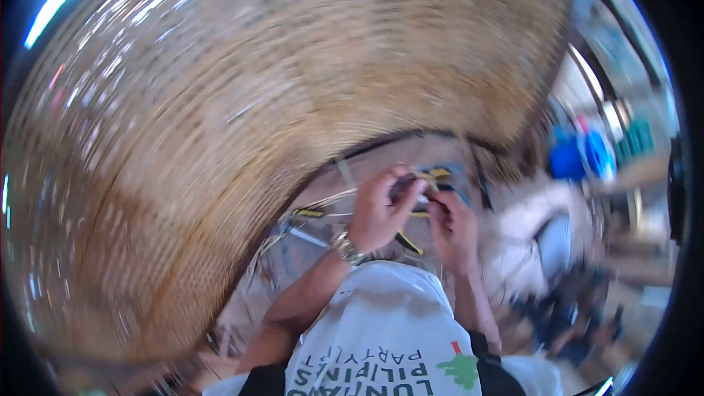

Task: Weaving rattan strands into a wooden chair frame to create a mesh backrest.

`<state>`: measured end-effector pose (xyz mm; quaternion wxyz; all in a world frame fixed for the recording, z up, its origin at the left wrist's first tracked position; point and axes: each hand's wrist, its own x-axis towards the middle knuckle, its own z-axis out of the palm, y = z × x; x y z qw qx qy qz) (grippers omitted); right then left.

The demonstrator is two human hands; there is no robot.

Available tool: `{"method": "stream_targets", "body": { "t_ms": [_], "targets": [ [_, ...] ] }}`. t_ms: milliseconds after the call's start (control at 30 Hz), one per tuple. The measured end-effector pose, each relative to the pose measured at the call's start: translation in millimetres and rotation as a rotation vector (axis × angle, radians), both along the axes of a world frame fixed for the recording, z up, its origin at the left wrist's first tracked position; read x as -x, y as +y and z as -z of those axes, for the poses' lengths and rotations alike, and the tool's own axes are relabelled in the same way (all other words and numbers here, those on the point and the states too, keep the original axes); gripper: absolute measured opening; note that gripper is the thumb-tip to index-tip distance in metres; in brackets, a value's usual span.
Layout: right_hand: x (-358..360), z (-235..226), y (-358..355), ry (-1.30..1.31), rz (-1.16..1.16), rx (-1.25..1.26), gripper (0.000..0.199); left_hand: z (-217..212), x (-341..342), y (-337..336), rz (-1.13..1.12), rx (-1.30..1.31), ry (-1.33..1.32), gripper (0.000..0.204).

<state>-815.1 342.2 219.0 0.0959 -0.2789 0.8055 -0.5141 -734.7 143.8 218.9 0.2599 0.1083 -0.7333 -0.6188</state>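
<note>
My left hand (383, 207), with a metal watch (345, 246) on its wrist, is closed in a pinch in front of my body. Close beside it, my right hand (452, 229) has its fingers bent and pressed together. Both sets of fingertips meet around something small and blurred that I cannot make out. Just beyond the fingertips lies a yellow-and-black object (440, 173). A curved black-and-yellow piece (408, 243), like a tool handle, shows between my wrists. Another yellow-and-black piece (309, 213) rests left of my left hand.
A huge curved woven panel (293, 66), apparently bamboo or cane, arches across the left and far side, its dark edge near my hands. Blue containers (579, 155) stand at the right. Dark clutter (568, 315) lies at the lower right. Much is smeared by motion.
</note>
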Motion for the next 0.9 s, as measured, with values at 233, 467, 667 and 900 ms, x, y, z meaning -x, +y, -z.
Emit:
{"method": "stream_targets", "body": {
  "t_ms": [233,467,667,900],
  "targets": [
    [-62.1,37.1,79.7,-0.197,0.434,0.076,0.01,13.8,11.6,70.8,0.466,-0.003,-0.062,0.015],
    [-89.9,58.0,138.6,-0.228,0.497,0.042,0.005,12.9,52.7,32.0,0.329,0.191,0.021,0.024],
    [-42.0,91.6,130.7,-0.476,0.56,0.284,0.005,30.8,146.5,-51.4,-0.064,0.157,0.019,0.02],
    [11.9,56.4,86.9,-0.486,0.448,0.426,0.015,29.6,183.1,-18.5,0.128,-0.523,-0.151,0.025]
  ]
}}
